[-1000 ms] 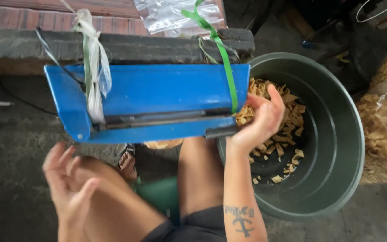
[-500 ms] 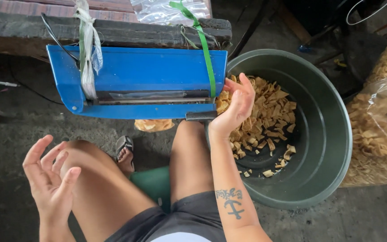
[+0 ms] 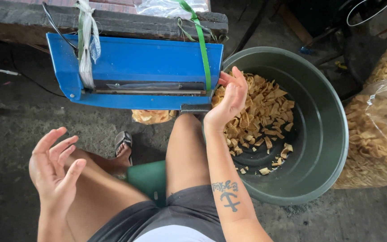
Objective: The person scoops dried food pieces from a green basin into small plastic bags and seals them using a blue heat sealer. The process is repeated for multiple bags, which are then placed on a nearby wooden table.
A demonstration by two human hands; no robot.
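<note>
The left hand (image 3: 54, 168) hung open above the left knee, palm turned inward, fingers spread and slightly curled, its grip loose and holding nothing. Beyond it a sandalled foot (image 3: 122, 144) rested on the concrete floor (image 3: 19, 116), and a green stool (image 3: 151, 179) showed between the thighs.

Up ahead a blue sealer (image 3: 135, 67) was tied to the edge of a dark tabletop (image 3: 113, 20) with a white plastic strip (image 3: 86, 45) on its left side and a green strap (image 3: 201, 45) on its right. Its sealing bar ran along the lower front. A small bag of chips (image 3: 153, 116) hung just under the sealer, touching its lower edge.

The right hand (image 3: 229, 101) was at the sealer's right end, just over the near rim of a green tub (image 3: 332, 134). Its fingers curled half closed around a few chips (image 3: 218, 94); how firmly they were gripped I could not tell. The forearm bore a dark tattoo (image 3: 227, 192).

The tub sat on the floor, with a heap of pale fried chips (image 3: 265, 112) banked against its left side and a few strays on the bare bottom. Just beside the tub on the right stood a large clear sack (image 3: 377, 134) full of the same chips.
</note>
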